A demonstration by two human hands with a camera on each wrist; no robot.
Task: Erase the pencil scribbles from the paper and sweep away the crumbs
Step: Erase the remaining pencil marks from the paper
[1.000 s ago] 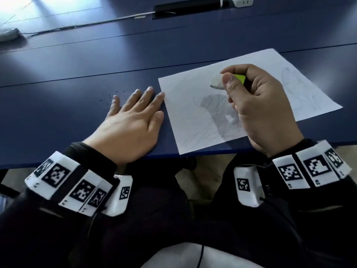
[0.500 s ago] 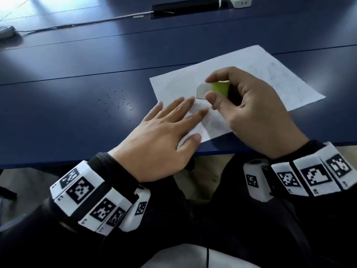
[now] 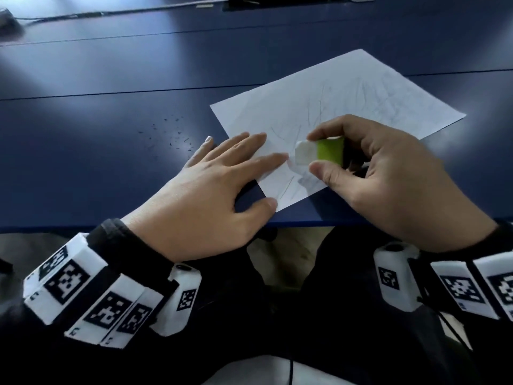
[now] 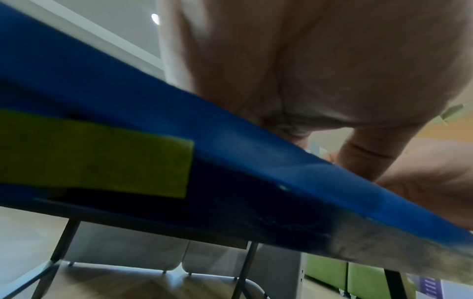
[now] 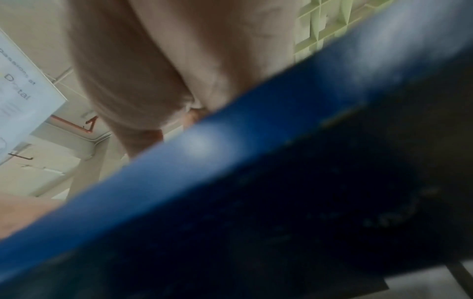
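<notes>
A white sheet of paper (image 3: 333,107) with faint pencil scribbles lies tilted on the blue table (image 3: 111,65). My left hand (image 3: 222,173) lies flat with straight fingers on the paper's near left corner. My right hand (image 3: 374,173) pinches a white eraser (image 3: 305,152) in a green sleeve between thumb and forefinger. The eraser's white end sits on the paper just right of my left fingertips. Dark eraser crumbs (image 3: 177,134) are scattered on the table left of the paper. Both wrist views show only a palm and the table's front edge (image 4: 256,161).
A cable (image 3: 83,15) and a black socket strip (image 3: 277,2) run along the table's far side. The table's front edge (image 3: 83,227) lies just under my wrists. Chair legs (image 4: 61,242) stand below the table.
My left hand slid right from the bare table onto the paper's near left corner. My right hand carried the eraser nearer and lower on the sheet, close to my left fingertips.
</notes>
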